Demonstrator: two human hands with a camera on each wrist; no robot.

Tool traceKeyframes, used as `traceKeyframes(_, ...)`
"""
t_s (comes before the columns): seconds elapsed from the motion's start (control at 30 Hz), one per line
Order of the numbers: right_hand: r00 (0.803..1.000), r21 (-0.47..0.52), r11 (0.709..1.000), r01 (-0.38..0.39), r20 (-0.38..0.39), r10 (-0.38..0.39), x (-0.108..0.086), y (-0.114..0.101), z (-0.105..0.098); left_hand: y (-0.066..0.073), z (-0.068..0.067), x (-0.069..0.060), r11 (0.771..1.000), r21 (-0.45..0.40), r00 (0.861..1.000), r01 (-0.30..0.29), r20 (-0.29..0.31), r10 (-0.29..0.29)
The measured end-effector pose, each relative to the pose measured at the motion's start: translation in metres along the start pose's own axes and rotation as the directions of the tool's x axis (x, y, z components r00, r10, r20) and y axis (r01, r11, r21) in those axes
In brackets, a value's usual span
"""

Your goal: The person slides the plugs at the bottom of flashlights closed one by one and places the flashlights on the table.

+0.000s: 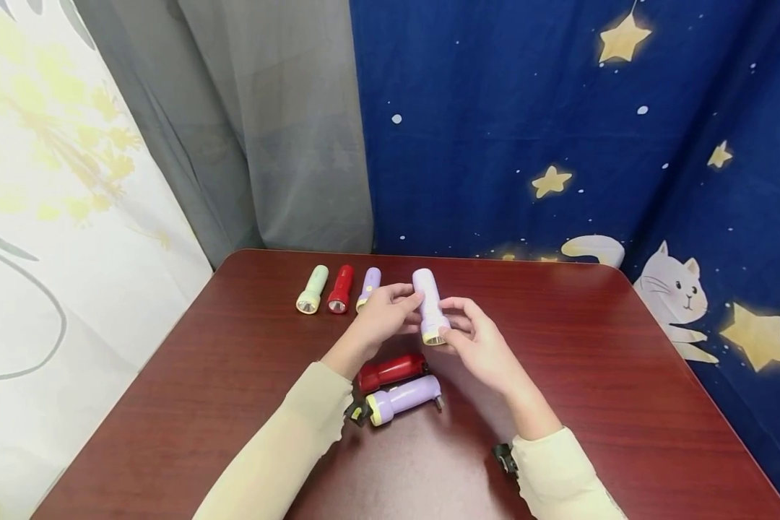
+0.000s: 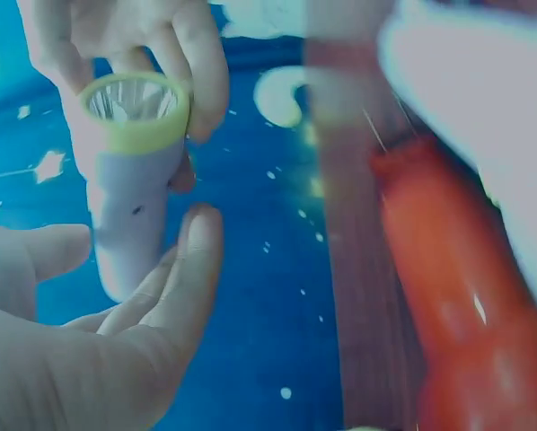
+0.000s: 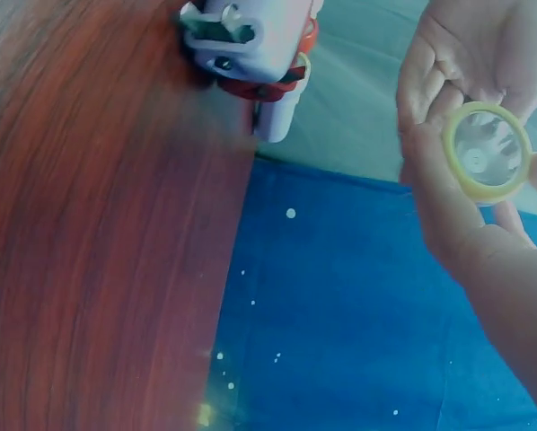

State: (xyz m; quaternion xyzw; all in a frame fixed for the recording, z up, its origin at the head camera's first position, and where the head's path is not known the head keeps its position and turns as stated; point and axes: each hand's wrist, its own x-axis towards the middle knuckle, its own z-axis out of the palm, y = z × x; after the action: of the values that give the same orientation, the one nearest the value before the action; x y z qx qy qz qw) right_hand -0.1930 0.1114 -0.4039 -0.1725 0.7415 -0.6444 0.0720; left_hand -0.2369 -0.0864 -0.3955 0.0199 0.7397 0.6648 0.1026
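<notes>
On the person's side of the hands, a purple flashlight (image 1: 411, 396) lies on the counter (image 1: 591, 361), metal prongs jutting from its tail. Just beside it, closer to the hands, lies a glossy red flashlight (image 1: 399, 369).

The pale lilac flashlight (image 1: 429, 300) is raised above the counter between the hands, its yellow-rimmed lens end toward the person. The right hand (image 1: 484, 343) pinches it near that rim. The left hand (image 1: 382, 315) has its fingers loosely spread around the barrel; how firmly they touch, I cannot tell.

Beyond the left hand and to its left stand out a mint flashlight (image 1: 316, 284), a slim red flashlight (image 1: 342, 284) and a small purple flashlight (image 1: 370, 279), the last partly hidden by that hand. Farthest off hang gray (image 1: 305, 123) and blue (image 1: 468, 144) curtains.
</notes>
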Motion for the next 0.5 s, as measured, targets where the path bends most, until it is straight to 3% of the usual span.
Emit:
traceKeyframes(0.17,1.0,0.03,0.999,0.015,0.001,-0.015,-0.003,-0.003,-0.001,0.002,0.003,-0.006,0.999,-0.05,1.0,-0.017,-0.022,0.016)
traceKeyframes(0.5,0.998,-0.177,0.983,0.039,0.046,-0.031,-0.004,0.005,0.002,-0.003,0.004,-0.018,0.99,-0.105,0.995,-0.093,-0.055,0.087)
